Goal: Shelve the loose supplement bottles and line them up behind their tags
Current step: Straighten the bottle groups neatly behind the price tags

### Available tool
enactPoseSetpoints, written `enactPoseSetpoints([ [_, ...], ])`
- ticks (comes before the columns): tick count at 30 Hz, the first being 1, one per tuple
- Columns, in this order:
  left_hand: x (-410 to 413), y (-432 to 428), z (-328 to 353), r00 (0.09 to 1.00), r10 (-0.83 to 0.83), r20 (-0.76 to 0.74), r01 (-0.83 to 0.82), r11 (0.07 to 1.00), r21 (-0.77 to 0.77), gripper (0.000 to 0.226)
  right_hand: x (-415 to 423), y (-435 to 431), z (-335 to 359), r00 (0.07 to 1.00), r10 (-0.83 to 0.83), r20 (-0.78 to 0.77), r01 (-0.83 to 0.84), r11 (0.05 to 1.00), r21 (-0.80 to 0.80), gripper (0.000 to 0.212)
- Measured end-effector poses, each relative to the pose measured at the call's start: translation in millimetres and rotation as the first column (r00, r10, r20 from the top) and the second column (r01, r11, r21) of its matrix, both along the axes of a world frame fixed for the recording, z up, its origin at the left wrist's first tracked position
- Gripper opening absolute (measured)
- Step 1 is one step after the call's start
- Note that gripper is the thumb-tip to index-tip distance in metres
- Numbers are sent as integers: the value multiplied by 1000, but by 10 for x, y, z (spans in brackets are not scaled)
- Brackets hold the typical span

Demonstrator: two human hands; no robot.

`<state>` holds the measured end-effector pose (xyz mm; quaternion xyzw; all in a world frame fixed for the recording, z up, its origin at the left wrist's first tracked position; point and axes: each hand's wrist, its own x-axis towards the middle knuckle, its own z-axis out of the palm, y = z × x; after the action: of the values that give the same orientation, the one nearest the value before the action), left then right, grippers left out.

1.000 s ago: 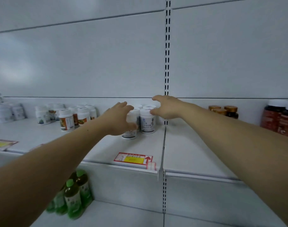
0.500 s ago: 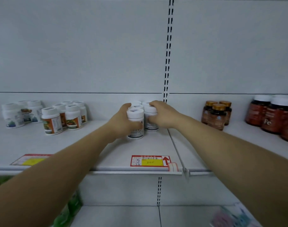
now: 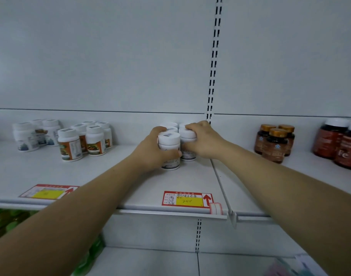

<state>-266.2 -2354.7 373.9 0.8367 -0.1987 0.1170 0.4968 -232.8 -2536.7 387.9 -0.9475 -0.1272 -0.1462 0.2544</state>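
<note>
White shelf (image 3: 130, 176), pale back panel (image 3: 110, 56). My left hand (image 3: 152, 151) grips the near white bottle (image 3: 169, 143), right hand (image 3: 204, 142) the farther white bottle (image 3: 187, 137); three amber bottles (image 3: 275, 145) right.

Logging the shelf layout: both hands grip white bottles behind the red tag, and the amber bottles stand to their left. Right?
Not quite. The head view shows the amber bottles to the right of the white bottles, not the left. The left hand and right hand do grip white bottles behind the red tag.
</note>
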Motion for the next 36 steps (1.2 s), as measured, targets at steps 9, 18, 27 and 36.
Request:
enactPoseSetpoints([
  [9, 38, -9, 17, 999, -33, -32, 33, 999, -14, 63, 55, -6, 93, 1000, -9, -7, 8, 994, -108, 65],
  [18, 127, 49, -17, 996, -61, -58, 59, 997, -50, 63, 94, -39, 54, 1000, -6, -17, 4, 997, -78, 66],
  [27, 115, 35, -23, 994, -82, -77, 74, 993, -96, 73, 35, -68, 165, 998, 5, -63, -14, 992, -129, 75],
  [36, 45, 52, 13, 999, -32, 5, 32, 999, -44, 57, 131, -8, 80, 997, 68, -36, -71, 992, -104, 22],
])
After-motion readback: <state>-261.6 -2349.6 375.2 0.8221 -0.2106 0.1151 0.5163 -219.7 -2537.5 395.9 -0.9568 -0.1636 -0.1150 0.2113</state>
